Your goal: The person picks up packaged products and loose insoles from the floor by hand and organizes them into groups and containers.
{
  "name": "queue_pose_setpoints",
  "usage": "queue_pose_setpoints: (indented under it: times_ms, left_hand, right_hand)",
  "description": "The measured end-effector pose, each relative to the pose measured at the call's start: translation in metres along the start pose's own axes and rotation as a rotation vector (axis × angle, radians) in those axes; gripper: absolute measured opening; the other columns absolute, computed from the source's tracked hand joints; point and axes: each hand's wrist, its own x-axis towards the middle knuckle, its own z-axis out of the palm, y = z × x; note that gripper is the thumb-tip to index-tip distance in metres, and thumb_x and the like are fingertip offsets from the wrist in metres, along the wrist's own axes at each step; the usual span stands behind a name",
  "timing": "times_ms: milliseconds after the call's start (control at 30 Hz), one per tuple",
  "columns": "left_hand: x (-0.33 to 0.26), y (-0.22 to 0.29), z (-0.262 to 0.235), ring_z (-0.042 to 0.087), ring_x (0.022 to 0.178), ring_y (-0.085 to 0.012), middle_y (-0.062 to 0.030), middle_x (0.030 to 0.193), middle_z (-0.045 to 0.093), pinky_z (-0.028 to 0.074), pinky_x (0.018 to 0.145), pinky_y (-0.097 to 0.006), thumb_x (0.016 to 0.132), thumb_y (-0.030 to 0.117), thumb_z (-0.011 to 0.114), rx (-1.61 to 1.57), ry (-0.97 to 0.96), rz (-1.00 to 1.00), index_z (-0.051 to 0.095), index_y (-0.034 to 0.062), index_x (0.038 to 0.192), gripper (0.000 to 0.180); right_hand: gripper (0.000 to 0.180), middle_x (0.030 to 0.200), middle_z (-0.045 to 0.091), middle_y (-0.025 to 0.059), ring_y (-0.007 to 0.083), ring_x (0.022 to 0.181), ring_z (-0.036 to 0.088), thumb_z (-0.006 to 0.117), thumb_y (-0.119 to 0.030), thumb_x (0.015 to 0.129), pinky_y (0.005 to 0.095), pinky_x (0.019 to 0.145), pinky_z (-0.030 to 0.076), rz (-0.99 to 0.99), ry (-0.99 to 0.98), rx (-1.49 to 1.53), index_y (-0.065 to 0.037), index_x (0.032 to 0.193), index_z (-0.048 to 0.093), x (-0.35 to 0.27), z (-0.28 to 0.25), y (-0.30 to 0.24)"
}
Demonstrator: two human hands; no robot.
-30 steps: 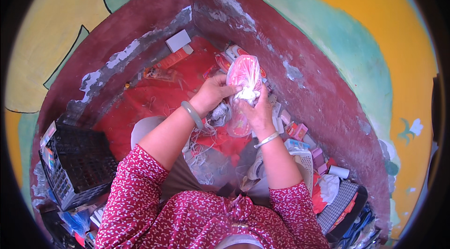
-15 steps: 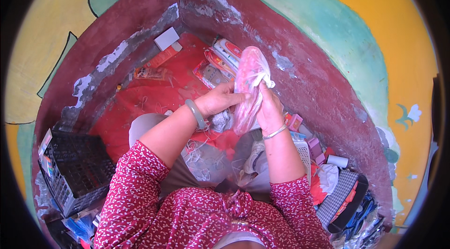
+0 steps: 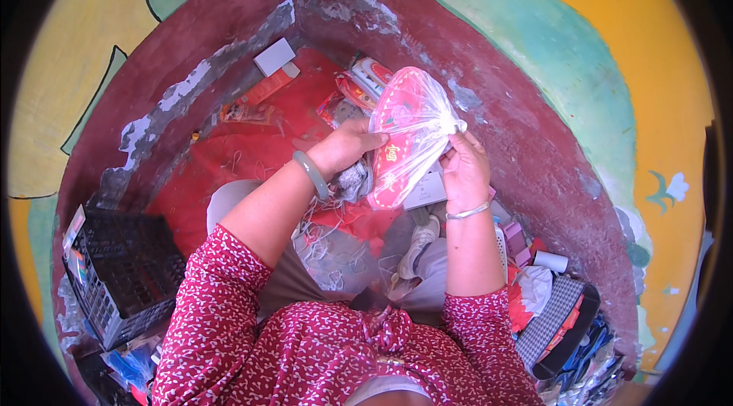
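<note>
A knotted clear plastic bag [image 3: 412, 135] hangs between my hands in front of me. Inside it lies something flat, red and rounded, with a pale dashed border and gold marks; its exact kind is hard to make out. My left hand [image 3: 350, 148], a grey-green bangle on its wrist, pinches the bag's left edge with the thumb on top. At the bag's gathered right end, my right hand [image 3: 464, 168] grips just below the white knot, and a silver bracelet circles that wrist. The plastic is stretched in creases fanning out from the knot.
Red packets [image 3: 355, 93] lie beyond the bag on a red cloth [image 3: 221, 165]. A white box [image 3: 273, 57] sits by the far wall, a black plastic crate [image 3: 126, 276] at the left. White strings [image 3: 324, 245] litter the floor. Pink boxes [image 3: 516, 242] and a checked item [image 3: 546, 314] lie right.
My right hand has moved right and turned, drawing the knot away from my left hand. The bag has swung from narrow and edge-on to broad, showing the red item's gold marks.
</note>
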Motion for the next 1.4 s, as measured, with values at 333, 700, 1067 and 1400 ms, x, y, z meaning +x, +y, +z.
queue_pose_setpoints:
  times_ms: [333, 700, 1067, 1400]
  left_hand:
    - [0.003, -0.006, 0.001, 0.058, 0.079, -0.0101, -0.006, 0.093, 0.063, 0.047, 0.074, -0.024, 0.086, 0.014, 0.059, 0.17, 0.206, -0.022, 0.057, -0.0039, 0.106, 0.027]
    - [0.007, -0.013, 0.009, 0.054, 0.08, -0.006, -0.0012, 0.09, 0.061, 0.045, 0.072, -0.022, 0.085, 0.01, 0.061, 0.32, 0.156, 0.273, 0.061, 0.0002, 0.101, 0.019]
    - [0.004, -0.004, 0.013, 0.051, 0.064, -0.0037, 0.0019, 0.075, 0.059, 0.043, 0.056, -0.021, 0.085, 0.01, 0.06, 0.215, 0.276, 0.18, 0.064, 0.0007, 0.091, 0.012]
    - [-0.003, 0.027, -0.024, 0.046, 0.057, -0.0028, 0.0019, 0.075, 0.06, 0.037, 0.05, -0.018, 0.088, 0.015, 0.055, 0.041, 0.403, 0.26, 0.06, 0.0063, 0.087, 0.01]
  right_hand:
    - [0.022, 0.094, 0.063, 0.0083, 0.0158, 0.08, 0.061, 0.054, -0.012, 0.087, 0.0286, 0.07, 0.049, 0.135, -0.161, -0.087, 0.001, 0.104, 0.057, -0.002, 0.0, -0.001]
    - [0.018, 0.08, 0.063, 0.0039, 0.0087, 0.062, 0.058, 0.056, -0.015, 0.087, 0.0206, 0.051, 0.046, 0.019, -0.146, -0.493, 0.0, 0.095, 0.063, -0.01, 0.014, 0.02]
    - [0.013, 0.069, 0.06, 0.0027, 0.007, 0.056, 0.055, 0.062, -0.012, 0.081, 0.0228, 0.047, 0.046, -0.213, -0.271, -0.766, -0.002, 0.09, 0.06, 0.0, 0.008, 0.035]
    - [0.005, 0.074, 0.058, -0.0031, 0.006, 0.069, 0.053, 0.06, -0.007, 0.08, 0.0262, 0.058, 0.043, 0.02, -0.389, -0.797, -0.004, 0.085, 0.06, 0.003, -0.009, -0.001]
